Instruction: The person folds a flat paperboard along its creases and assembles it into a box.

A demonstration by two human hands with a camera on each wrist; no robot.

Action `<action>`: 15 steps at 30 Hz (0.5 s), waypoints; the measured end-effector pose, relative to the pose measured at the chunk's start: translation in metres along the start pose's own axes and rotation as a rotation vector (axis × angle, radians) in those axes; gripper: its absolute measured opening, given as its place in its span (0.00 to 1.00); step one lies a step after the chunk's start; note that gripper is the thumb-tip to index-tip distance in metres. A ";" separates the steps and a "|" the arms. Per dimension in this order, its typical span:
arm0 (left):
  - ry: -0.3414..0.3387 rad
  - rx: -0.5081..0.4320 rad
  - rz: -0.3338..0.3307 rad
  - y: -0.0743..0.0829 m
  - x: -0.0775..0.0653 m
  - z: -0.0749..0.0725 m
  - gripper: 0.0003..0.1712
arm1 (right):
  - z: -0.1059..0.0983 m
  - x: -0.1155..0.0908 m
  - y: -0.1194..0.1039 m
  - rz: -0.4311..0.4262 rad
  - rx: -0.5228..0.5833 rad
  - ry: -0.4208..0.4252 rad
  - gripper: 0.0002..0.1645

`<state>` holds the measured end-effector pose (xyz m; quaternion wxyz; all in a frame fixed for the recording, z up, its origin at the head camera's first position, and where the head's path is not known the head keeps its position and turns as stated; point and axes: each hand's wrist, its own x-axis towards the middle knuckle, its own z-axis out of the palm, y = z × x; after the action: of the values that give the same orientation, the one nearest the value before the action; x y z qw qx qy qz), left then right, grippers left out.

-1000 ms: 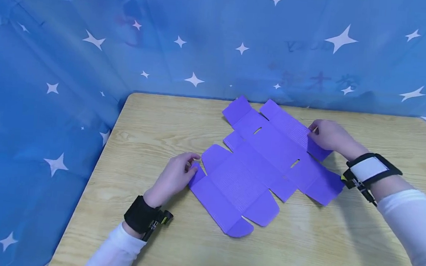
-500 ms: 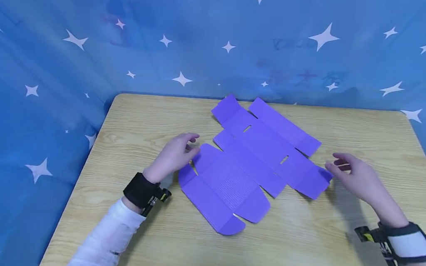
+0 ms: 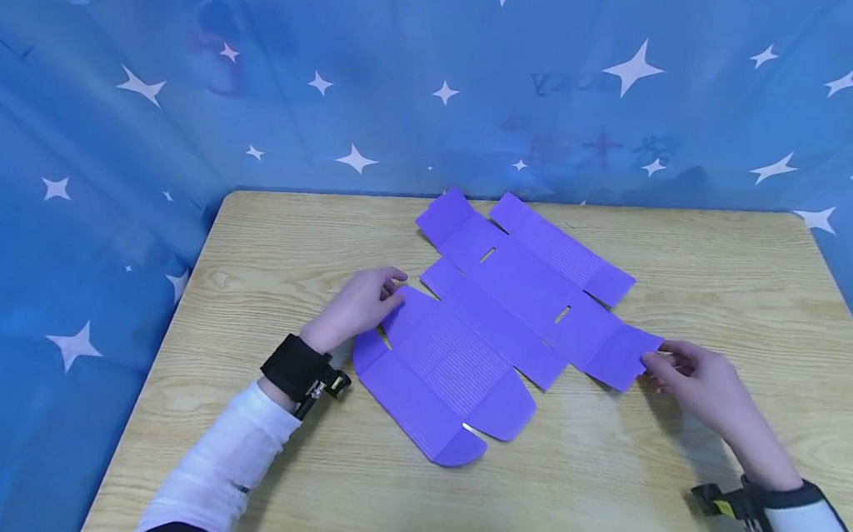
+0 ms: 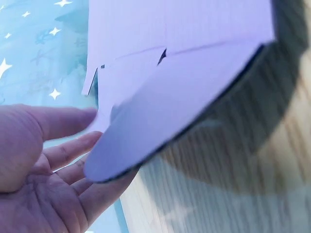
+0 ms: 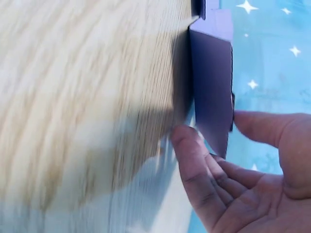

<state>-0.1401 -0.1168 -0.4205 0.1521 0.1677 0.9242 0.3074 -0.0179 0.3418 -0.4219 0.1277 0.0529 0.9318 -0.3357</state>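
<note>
A flattened purple cardboard box lies unfolded and slanted across the table, with creases, side flaps and two slots. My left hand is at a rounded flap on its left side, thumb above and fingers reaching under. From the left wrist, a small flap stands in front of those fingers and partly hides them. At the right end, my right hand pinches the corner of an end flap. The right wrist view has the thumb on one side of that flap and the fingers on the other.
The wood-grain table extends around the cardboard on all sides. A blue cloth with white stars hangs along its back and left edges. Each wrist carries a black strap with a small camera, such as the right one.
My left hand has left the small corner flap and moved up to the rounded flap beside it. My right hand has let go of the far flap and come down to the right end flap.
</note>
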 end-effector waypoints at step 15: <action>0.018 -0.072 -0.050 0.003 -0.039 0.020 0.16 | -0.011 0.067 -0.021 0.038 0.136 -0.010 0.35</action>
<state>-0.0971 -0.1197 -0.4272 0.1574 0.1363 0.9178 0.3380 -0.0888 0.3331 -0.4196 0.1350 0.0776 0.9050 -0.3958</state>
